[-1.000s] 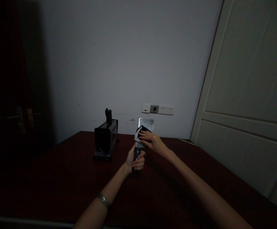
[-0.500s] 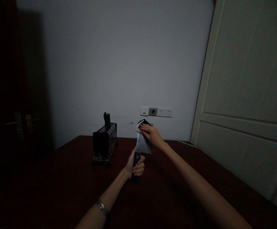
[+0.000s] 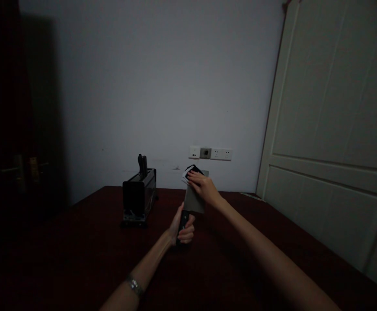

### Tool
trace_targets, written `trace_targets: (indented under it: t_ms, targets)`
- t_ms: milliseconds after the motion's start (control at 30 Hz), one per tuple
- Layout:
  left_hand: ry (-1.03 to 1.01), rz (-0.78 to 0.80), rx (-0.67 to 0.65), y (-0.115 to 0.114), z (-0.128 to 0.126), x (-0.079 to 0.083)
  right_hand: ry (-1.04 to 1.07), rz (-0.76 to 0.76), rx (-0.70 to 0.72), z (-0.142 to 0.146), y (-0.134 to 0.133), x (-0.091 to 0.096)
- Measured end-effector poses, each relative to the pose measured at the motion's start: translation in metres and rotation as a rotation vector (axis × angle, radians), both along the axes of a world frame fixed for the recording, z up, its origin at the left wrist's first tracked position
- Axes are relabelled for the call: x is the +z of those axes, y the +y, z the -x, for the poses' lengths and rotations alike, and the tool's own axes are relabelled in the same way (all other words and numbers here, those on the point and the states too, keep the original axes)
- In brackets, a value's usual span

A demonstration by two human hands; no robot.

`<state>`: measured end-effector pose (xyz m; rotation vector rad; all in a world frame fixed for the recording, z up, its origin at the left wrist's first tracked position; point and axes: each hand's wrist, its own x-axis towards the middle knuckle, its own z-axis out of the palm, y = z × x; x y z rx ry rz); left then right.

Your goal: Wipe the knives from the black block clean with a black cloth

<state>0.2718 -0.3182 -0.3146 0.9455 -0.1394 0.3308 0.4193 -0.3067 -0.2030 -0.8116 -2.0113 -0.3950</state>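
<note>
My left hand (image 3: 183,227) is closed round the dark handle of a cleaver (image 3: 193,201) and holds it upright above the dark red table (image 3: 78,259). The wide steel blade points up. My right hand (image 3: 204,186) presses a black and white cloth (image 3: 189,173) against the top of the blade, fingers laid over the cloth. A metal bracelet sits on my left wrist.
A black knife block (image 3: 138,196) with two dark handles sticking out stands on the table to the left of the cleaver. A strip of wall sockets (image 3: 209,153) runs behind. A pale door (image 3: 331,129) fills the right side. The left side is dark.
My right hand slid the cloth up from the middle of the blade to its top end. My left hand kept its grip on the handle. The view shifted slightly.
</note>
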Motion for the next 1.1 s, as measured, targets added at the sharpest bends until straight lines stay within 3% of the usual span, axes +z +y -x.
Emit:
trace_targets:
  t_ms: [133, 333, 433, 667, 767, 833, 1000, 1100]
  targets:
    - [-0.001, 0.007, -0.004, -0.001, 0.000, -0.001, 0.073, -0.033, -0.074, -0.002, 0.012, 0.009]
    - [-0.064, 0.026, 0.014, 0.007, 0.000, -0.007, -0.011, 0.003, 0.038, 0.016, -0.019, -0.037]
    - [-0.073, 0.043, 0.037, 0.007, 0.001, -0.007, -0.049, 0.004, 0.076, 0.019, -0.028, -0.047]
    - [-0.011, 0.024, -0.007, -0.001, -0.001, 0.000, 0.149, -0.091, -0.089, -0.002, 0.009, 0.000]
    - [-0.022, 0.018, -0.002, 0.000, -0.001, 0.000, 0.220, -0.111, -0.125, -0.009, 0.015, 0.003]
    - [-0.042, 0.021, 0.012, 0.003, 0.000, -0.001, 0.233, -0.104, -0.115, -0.007, 0.008, -0.009]
    - [-0.098, 0.035, 0.083, 0.006, 0.005, -0.001, 0.106, -0.031, 0.023, 0.008, -0.030, -0.059]
    - [-0.104, 0.037, 0.080, 0.005, 0.005, -0.001, 0.054, 0.002, 0.065, 0.010, -0.040, -0.067]
